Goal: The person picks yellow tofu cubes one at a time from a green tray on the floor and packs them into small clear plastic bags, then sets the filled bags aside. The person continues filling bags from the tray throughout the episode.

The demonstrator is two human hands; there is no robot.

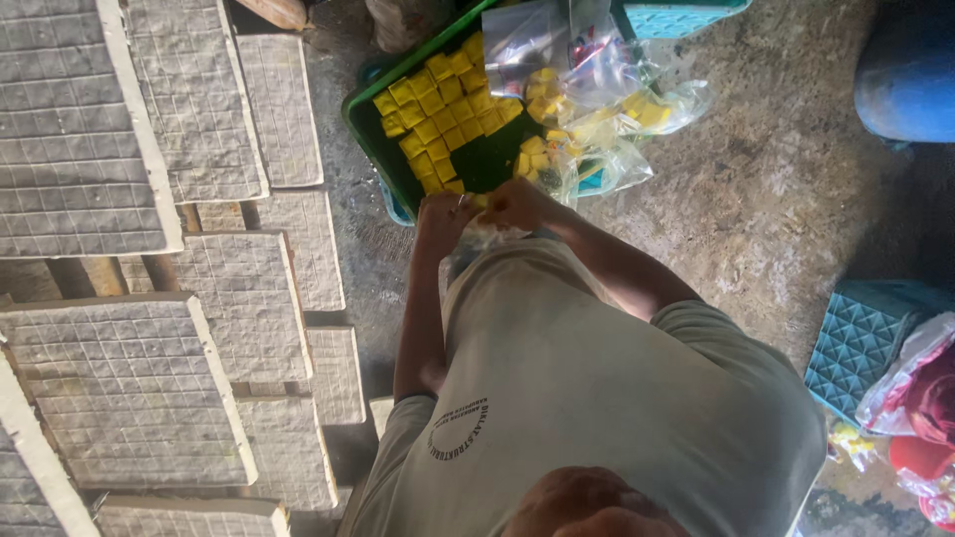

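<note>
My left hand and my right hand are close together at the near edge of a green tray. Both pinch a small clear plastic bag that hangs between them; what is inside it is hidden. The tray holds several yellow cubes set in rows, with a bare green patch near my hands. Just beyond my right hand lie clear bags filled with yellow cubes, piled over the tray's right side.
Grey-white slabs scored into small squares lie stacked on wooden racks along the left. The floor is rough concrete. A blue barrel stands at the top right, and a teal crate with red and white bags sits at the right edge.
</note>
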